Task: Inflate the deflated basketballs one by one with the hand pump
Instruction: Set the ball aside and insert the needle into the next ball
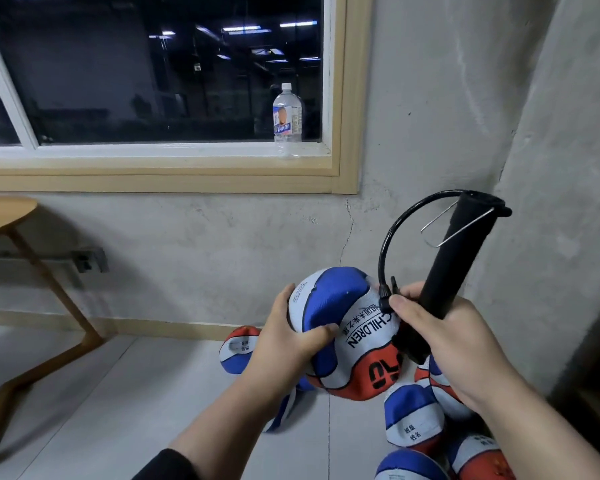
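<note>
my left hand (291,337) grips the dented basketball (343,334); my right hand (440,337) grips the black pump (461,258), pinching its hose tip against the ball.

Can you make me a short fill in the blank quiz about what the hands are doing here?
1. The left hand grips the ____.
2. The right hand holds the black ____.
3. The hose end sits at the ball, pinched by the right ____.
4. A water bottle stands on the window ____.

Missing words: ball; pump; hand; sill

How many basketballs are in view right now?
6 blue-white-red rubber basketballs: one gripped by the left hand at; floor ones at. More may be hidden.
</note>
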Tool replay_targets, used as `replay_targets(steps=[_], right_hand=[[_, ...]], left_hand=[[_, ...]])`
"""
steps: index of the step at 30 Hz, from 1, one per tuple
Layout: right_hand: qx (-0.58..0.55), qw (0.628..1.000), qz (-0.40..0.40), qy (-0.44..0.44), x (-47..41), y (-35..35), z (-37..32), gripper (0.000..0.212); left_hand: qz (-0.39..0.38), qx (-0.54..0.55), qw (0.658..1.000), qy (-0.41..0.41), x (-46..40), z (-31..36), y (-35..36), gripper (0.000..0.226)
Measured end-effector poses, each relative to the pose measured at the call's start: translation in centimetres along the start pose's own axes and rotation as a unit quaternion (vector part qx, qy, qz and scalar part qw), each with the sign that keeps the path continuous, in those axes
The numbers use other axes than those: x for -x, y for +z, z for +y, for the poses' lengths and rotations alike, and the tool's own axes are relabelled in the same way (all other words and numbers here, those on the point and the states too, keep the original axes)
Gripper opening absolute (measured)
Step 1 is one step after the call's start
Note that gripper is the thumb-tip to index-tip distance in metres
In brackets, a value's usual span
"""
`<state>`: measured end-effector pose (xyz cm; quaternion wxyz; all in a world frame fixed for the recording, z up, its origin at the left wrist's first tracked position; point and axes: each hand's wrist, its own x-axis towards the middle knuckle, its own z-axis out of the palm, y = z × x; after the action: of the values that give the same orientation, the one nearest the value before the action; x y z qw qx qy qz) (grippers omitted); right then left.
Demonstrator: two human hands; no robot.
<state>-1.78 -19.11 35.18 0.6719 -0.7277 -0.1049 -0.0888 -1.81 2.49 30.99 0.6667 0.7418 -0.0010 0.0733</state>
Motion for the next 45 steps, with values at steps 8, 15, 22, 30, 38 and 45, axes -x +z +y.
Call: replay_targets(steps=[8, 15, 22, 30, 38, 45], right_hand=[[-0.042, 0.999, 0.030, -0.009, -0.4, -0.2, -0.3, 0.026], [0.050, 0.996, 0.040, -0.062, 0.0, 0.0, -1.4, 0.015], [0.092, 0.994, 0.032, -0.044, 0.0, 0.0, -1.2, 0.012], [0.106, 0.993, 0.035, -0.024, 0.0, 0.1, -0.9, 0.012], [0.220, 0.973, 0.060, -0.027, 0.3, 0.7, -1.1, 0.021], [0.258, 0.965, 0.032, -0.012, 0.6, 1.2, -1.1, 0.027]], left_hand=[[0.047, -0.080, 0.993, 0.069, 0.3, 0.5, 0.6, 0.090], [0.045, -0.288, 0.942, 0.167, 0.5, 0.7, 0.9, 0.092], [0.059, -0.294, 0.938, 0.174, 0.9, 1.1, 1.0, 0.088], [0.068, -0.332, 0.925, 0.173, 0.9, 1.1, 0.9, 0.090], [0.095, -0.430, 0.875, 0.199, 0.6, 0.8, 1.1, 0.087], [0.129, -0.502, 0.819, 0.247, 0.4, 0.6, 1.6, 0.080]])
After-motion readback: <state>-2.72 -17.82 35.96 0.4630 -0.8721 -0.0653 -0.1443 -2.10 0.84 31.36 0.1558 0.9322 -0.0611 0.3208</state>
